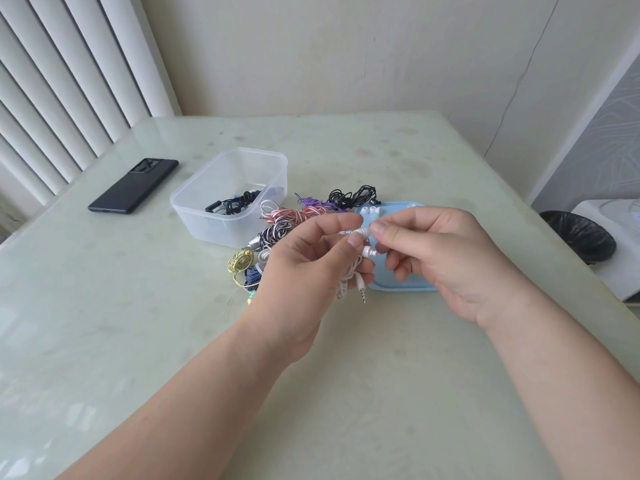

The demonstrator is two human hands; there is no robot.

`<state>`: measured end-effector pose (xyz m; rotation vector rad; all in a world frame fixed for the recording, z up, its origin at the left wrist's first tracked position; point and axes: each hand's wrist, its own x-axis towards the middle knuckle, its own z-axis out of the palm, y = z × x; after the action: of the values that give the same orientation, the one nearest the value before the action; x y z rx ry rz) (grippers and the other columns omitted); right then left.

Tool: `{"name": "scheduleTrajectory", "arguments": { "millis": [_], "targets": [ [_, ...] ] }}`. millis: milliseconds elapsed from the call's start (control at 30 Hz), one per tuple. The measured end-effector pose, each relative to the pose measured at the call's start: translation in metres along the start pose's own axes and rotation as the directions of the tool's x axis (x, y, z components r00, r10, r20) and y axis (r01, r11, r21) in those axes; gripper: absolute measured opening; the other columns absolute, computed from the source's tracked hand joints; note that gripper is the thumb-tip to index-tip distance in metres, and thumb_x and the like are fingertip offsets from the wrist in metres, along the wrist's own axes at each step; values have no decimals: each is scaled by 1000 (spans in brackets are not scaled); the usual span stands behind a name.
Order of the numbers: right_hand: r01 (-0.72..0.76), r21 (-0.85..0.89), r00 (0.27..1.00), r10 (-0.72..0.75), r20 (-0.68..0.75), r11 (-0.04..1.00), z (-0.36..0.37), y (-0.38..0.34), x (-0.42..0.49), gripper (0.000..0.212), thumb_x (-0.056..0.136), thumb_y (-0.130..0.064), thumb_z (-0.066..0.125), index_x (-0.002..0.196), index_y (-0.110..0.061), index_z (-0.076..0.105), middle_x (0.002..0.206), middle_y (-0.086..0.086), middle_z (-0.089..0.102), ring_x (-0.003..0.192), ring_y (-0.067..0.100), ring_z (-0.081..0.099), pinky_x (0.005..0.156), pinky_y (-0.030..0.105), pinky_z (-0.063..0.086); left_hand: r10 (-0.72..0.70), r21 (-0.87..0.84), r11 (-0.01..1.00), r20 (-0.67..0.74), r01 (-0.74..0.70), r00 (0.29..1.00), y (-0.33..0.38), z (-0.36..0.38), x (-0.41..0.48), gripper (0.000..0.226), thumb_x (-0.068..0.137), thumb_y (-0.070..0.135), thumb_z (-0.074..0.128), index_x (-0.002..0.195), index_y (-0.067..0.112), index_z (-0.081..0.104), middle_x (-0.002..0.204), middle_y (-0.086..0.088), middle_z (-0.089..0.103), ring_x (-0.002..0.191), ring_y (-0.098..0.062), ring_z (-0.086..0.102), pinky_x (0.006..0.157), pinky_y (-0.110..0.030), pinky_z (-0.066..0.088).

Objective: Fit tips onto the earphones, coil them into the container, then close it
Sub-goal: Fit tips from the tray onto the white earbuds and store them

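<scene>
The near stretch of the table (pixel 346 393) under my forearms gives me open room, and so does its far side behind the container (pixel 207 223). Between them, the container, the heap of coiled earphones (pixel 298 214) just right of it and the blue lid (pixel 405 284) beneath my right hand (pixel 446 258) form a barrier. The phone (pixel 133 186) blocks the far left, with a gap between it and the container.

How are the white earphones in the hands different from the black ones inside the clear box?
The white earphones are pale, the black earphones dark. The white earphones are held above the table, left hand gripping their cord and right hand pinching one bud; the black earphones lie untouched in the clear box. The white earphones' plug dangles in view; the black earphones' plug cannot be seen. Both have cords.
</scene>
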<state>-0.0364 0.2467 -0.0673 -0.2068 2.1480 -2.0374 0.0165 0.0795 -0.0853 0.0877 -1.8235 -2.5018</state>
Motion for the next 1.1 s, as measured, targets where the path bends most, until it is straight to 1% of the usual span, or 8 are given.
{"name": "scheduleTrajectory", "arguments": {
  "millis": [200,267,433,633,800,900,1000,1100],
  "targets": [
    [61,-341,930,-178,-323,938,-37,-2,11,9,88,-20,77,79,-20,77,66,-1,73,53,7,59,56,24,50,-103,-39,994,13,103,995,-2,1,0,13,99,6,65,109,6,73,86,-12,71,72,-21,68,78,-37,62],
    [16,-444,943,-161,-291,896,-43,0,12,11,88,-19,76,77,-22,77,68,-3,74,57,5,62,64,25,51,-118,-46,992,22,119,993,-2,1,1,17,98,9,67,113,4,72,88,-15,71,76,-24,68,77,-36,60],
    [-54,-625,973,-98,-207,779,-42,2,10,10,86,-19,77,77,-23,77,74,-5,73,63,6,64,57,18,44,-132,-70,988,46,135,990,2,1,-1,22,92,1,69,114,5,71,94,-18,73,80,-25,71,82,-37,62],
    [-68,-746,977,-107,-185,662,-40,10,12,12,85,-15,76,76,-23,75,76,-6,71,71,18,69,66,31,56,-119,-81,989,28,121,992,5,1,-2,29,89,-11,68,110,8,71,77,-8,72,79,-28,72,81,-39,61],
    [-50,-774,971,-151,-186,631,-40,14,14,13,86,-15,73,75,-22,73,74,-7,68,69,21,68,68,40,61,-113,-96,989,27,116,993,6,2,-3,29,89,-11,69,108,9,72,78,-8,73,79,-29,71,83,-42,59],
    [1,-773,966,-199,-163,635,-36,12,12,14,86,-18,69,75,-26,70,70,-12,68,60,8,64,62,34,59,-114,-106,988,21,116,993,7,2,-3,28,89,-10,68,108,9,72,78,-8,73,78,-28,71,79,-37,60],
    [105,-613,962,-237,-138,783,-27,2,5,11,89,-15,71,80,-23,71,64,-15,66,50,3,57,48,17,46,-97,-123,988,9,97,995,7,1,-2,29,89,-9,69,113,6,71,84,-12,73,82,-30,71,84,-42,60],
    [152,-331,981,-184,-66,931,-14,-7,1,6,87,-6,75,85,-11,73,71,-4,72,58,11,65,50,20,47,-78,-133,988,-5,77,997,8,0,0,35,87,-7,71,121,0,68,98,-22,71,91,-34,71,93,-47,58]
  ]
}}
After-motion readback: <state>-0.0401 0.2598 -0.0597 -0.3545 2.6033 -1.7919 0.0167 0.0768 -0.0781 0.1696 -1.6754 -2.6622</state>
